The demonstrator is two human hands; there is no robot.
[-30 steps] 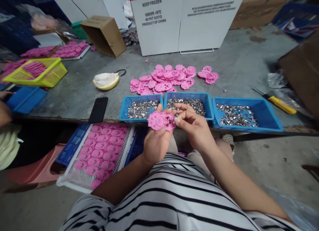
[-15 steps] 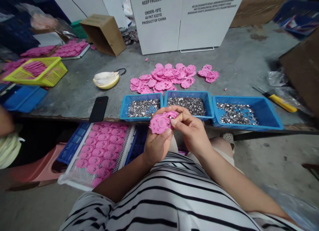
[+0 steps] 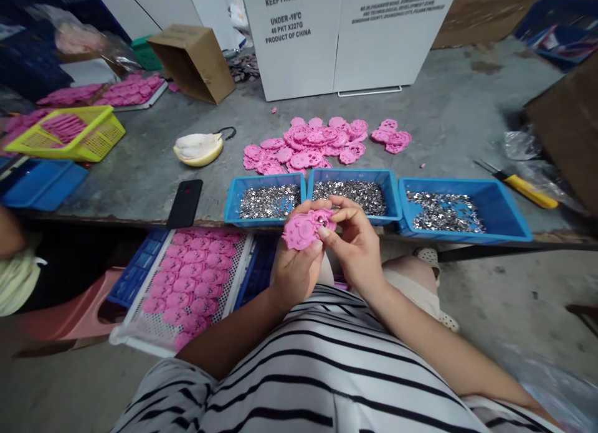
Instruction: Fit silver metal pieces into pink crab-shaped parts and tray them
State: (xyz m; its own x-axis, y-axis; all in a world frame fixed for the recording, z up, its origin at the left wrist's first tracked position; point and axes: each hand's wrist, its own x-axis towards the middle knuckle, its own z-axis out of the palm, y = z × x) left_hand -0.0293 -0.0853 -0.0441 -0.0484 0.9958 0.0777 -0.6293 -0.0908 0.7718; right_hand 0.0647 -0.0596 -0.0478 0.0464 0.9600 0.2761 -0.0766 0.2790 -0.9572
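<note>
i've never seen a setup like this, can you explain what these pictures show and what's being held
There is no machine here, just a person's two bare hands. Every picture comes from one camera worn on the head, looking forward and down past a striped shirt.

The left hand holds a flat pink piece. The right hand has its fingertips at one end of it, where something shiny shows.

On the grey table are three blue bins of small metal bits, a pink pile, a dark phone and a yellow-handled tool.
</note>
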